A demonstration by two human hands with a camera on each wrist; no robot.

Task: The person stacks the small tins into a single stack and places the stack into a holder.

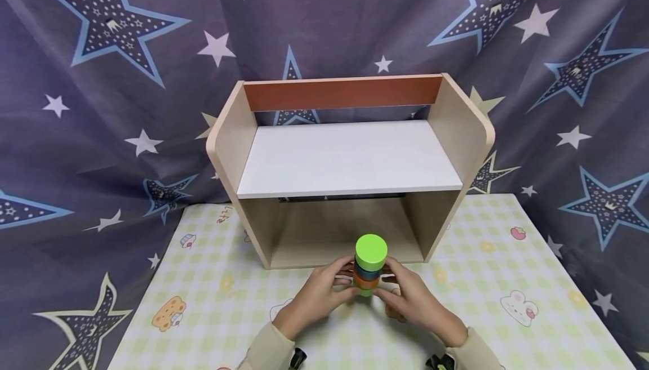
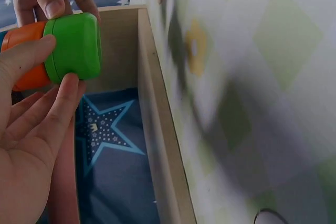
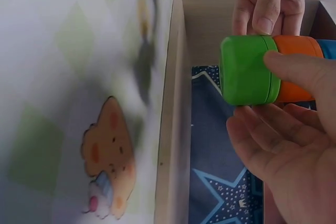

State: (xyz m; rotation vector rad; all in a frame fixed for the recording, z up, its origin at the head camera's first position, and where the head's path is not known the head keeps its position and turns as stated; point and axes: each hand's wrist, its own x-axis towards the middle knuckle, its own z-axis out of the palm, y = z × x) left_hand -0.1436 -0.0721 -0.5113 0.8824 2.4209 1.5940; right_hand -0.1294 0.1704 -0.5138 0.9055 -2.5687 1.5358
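Both hands hold one upright stack of round coloured pieces in front of the shelf, a light green piece (image 1: pixel 370 252) on top. Below it come a blue piece (image 1: pixel 366 273), an orange piece (image 1: pixel 366 281) and a green bottom piece (image 2: pixel 74 46). My left hand (image 1: pixel 321 291) grips the stack from the left, thumb across the orange and green pieces, fingers behind. From the right, my right hand (image 1: pixel 412 297) grips it likewise, its thumb (image 3: pixel 289 69) over the orange and green join. In both wrist views the stack's bottom stands off the tablecloth.
Just beyond the hands stands a wooden shelf unit (image 1: pixel 350 159) with a white upper board, an open lower compartment and a reddish-brown back rail (image 1: pixel 345 93). It rests on a checked tablecloth (image 1: pixel 203 302) with cartoon prints. A dark star-patterned curtain (image 1: pixel 324 21) hangs behind.
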